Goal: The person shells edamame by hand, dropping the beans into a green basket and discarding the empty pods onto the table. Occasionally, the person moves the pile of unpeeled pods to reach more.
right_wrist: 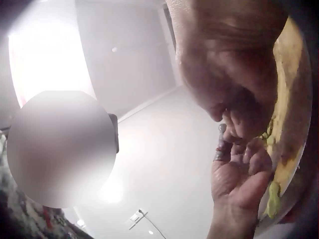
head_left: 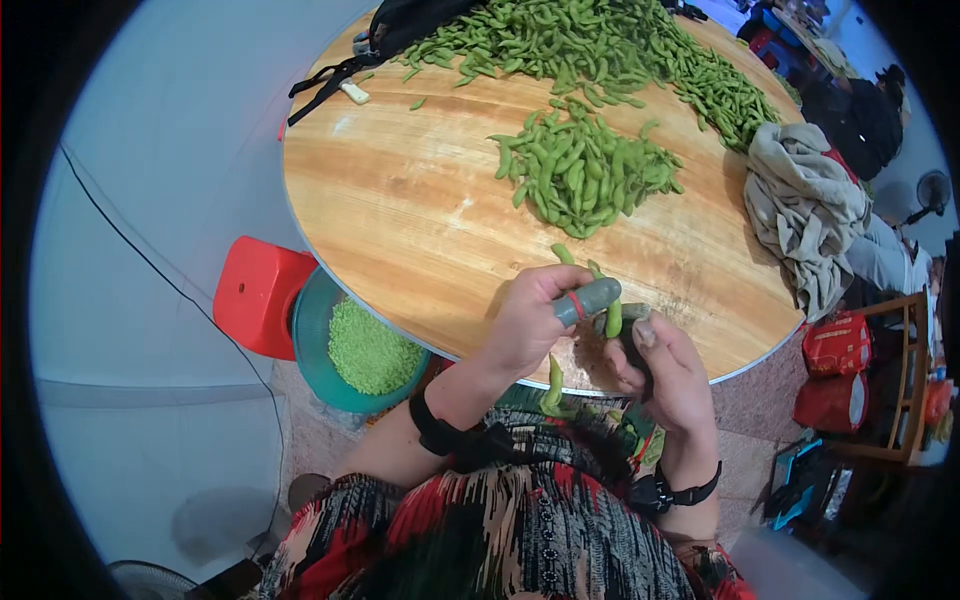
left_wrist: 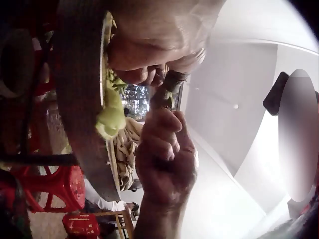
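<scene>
Over the near edge of the table, both hands meet at a green soybean pod (head_left: 614, 318). My left hand (head_left: 528, 318) pinches it, a grey finger cover (head_left: 592, 300) with a red band on one digit. From the other side my right hand (head_left: 682, 372) holds the pod with curled fingers, a dark cover among them; the right wrist view hides the pod behind this hand (right_wrist: 234, 74). Another pod (head_left: 552, 388) is at the table rim below the left hand, large in the left wrist view as a pale green pod (left_wrist: 112, 115).
A small heap of pods (head_left: 590, 170) lies ahead of the hands, with a larger pile (head_left: 570, 40) behind it. A grey cloth (head_left: 800, 200) drapes over the right edge. Below left stand a green basin (head_left: 312, 345) of shelled beans and a red stool (head_left: 255, 295).
</scene>
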Tool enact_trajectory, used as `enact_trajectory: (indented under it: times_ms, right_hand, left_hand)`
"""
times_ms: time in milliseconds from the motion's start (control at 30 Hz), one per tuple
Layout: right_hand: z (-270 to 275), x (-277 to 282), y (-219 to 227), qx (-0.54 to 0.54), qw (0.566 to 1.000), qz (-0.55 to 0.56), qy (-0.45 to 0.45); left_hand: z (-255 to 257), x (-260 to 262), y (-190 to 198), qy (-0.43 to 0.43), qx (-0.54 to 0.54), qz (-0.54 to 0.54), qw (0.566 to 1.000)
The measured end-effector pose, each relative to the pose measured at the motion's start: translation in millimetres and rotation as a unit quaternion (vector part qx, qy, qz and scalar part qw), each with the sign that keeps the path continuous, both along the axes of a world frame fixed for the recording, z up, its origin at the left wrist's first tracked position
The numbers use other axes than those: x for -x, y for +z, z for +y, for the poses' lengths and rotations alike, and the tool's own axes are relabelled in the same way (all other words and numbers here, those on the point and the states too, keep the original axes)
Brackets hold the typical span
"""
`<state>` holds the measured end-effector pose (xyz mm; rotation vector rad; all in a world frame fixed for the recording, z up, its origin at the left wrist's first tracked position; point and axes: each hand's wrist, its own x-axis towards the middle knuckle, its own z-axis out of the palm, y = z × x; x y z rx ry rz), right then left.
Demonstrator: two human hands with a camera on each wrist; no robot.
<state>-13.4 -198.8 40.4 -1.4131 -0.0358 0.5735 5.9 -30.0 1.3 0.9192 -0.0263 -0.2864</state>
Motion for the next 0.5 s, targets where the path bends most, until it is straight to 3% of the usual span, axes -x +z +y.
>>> enact_trajectory:
  times_ms: [67,133,167,267,433,500]
  right_hand:
    - [-2,-4,1,-0.125,0.990,0.062,0.024]
    - [2,-7,6,-0.147,0.985,0.085,0.000]
    - [3,-8,9,-0.173,0.978,0.109,-0.029]
    - [-4,-17,-3,-0.204,0.975,0.086,0.037]
    - [6,-24,-4,-0.099,0.994,0.044,-0.020]
    - [8,-27,-5,0.015,0.999,-0.026,-0.022]
  left_hand:
    - [2,-4,2,-0.001,-0.025,-0.011,1.000]
    - [4,-10,11,-0.005,-0.153,-0.063,0.986]
    - [5,-13,17,0.000,-0.150,-0.066,0.987]
    - [5,-20,27,0.012,-0.200,-0.088,0.976]
    - [0,-29,18,0.061,-0.312,-0.145,0.937]
    - [-4,-29,18,0.061,-0.246,-0.131,0.958]
